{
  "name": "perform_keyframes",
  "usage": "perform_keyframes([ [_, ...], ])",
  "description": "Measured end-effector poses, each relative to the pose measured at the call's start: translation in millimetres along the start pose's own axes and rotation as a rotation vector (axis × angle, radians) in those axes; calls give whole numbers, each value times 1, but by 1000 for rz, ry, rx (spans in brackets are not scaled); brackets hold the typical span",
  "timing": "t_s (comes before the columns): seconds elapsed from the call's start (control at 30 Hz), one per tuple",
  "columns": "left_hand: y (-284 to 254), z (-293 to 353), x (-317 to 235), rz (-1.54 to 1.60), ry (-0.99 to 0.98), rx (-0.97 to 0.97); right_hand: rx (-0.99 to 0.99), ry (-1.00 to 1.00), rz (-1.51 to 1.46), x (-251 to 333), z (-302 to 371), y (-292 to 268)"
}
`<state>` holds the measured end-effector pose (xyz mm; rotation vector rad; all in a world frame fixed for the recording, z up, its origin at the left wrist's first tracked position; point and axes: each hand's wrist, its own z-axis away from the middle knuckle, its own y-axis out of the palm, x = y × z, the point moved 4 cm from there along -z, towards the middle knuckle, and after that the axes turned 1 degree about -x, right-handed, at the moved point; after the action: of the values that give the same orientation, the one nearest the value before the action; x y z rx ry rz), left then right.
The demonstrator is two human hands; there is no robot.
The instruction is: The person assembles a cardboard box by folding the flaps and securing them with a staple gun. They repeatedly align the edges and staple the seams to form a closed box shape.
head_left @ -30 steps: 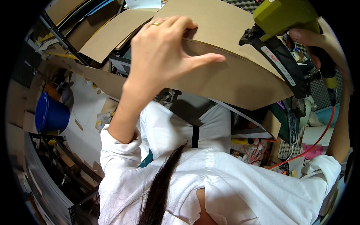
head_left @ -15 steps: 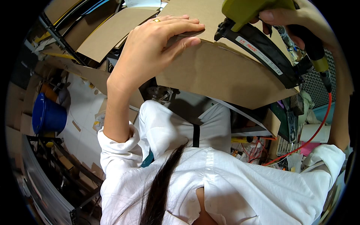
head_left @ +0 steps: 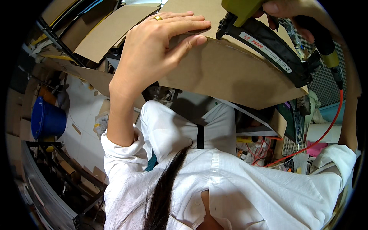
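Note:
My right hand (head_left: 287, 11) is wrapped round the handle of an air nail gun (head_left: 264, 48) with an olive-green body and a long black magazine. Its nose rests at or just above the upper edge of a brown board panel (head_left: 226, 74); actual contact I cannot make out. At the left end of that edge, my left hand (head_left: 161, 38) holds the panel, fingers laid over the top board (head_left: 191, 7) and thumb against the front face. A gold ring is on one finger. From the gun's handle hangs a red air hose (head_left: 331, 128).
More brown sheets (head_left: 115, 30) lie at the upper left beside a dark metal rack. A blue bucket (head_left: 48, 119) stands on the floor at left, above a black metal frame (head_left: 57, 184). Tools and red cords (head_left: 260, 151) crowd the right side. My lap is below the panel.
The nail gun has shifted slightly up and left along the board's edge, and the hose has swung a little right. My left hand stays at nearly the same spot.

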<state>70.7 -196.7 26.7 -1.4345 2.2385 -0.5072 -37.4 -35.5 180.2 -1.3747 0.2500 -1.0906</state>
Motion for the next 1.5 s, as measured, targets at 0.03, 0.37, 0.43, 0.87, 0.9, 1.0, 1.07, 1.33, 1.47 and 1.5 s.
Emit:
perform_keyframes([
  [0.03, 0, 0, 0, -2, -4, -1, -17, 1, 28, 0, 0, 0],
  [0.37, 2, 0, 2, 10, -21, -6, 45, 196, -89, 22, 6, 7],
  [0.43, 2, 0, 3, 14, -21, -5, 21, 231, -83, 25, 6, 8],
  [0.87, 2, -1, 3, -7, 2, -16, 44, 73, -74, 16, 5, 5],
  [0.9, 2, 0, 3, -13, 4, -17, 46, 73, -73, 15, 4, 5],
  [1.0, 1, 0, 1, 7, -18, 14, 39, -36, -2, 7, 5, 6],
  [1.07, 2, 0, 2, 155, -90, 40, 25, 74, -36, 15, 5, 5],
  [1.33, 2, 0, 1, 195, -88, 42, 43, 69, -17, 15, -1, 4],
  [1.47, 0, 3, 1, 172, -96, 41, 62, -9, 11, 12, -10, 4],
  [1.5, 2, 0, 0, 190, -84, 41, 49, -4, 20, 9, -5, 4],
])
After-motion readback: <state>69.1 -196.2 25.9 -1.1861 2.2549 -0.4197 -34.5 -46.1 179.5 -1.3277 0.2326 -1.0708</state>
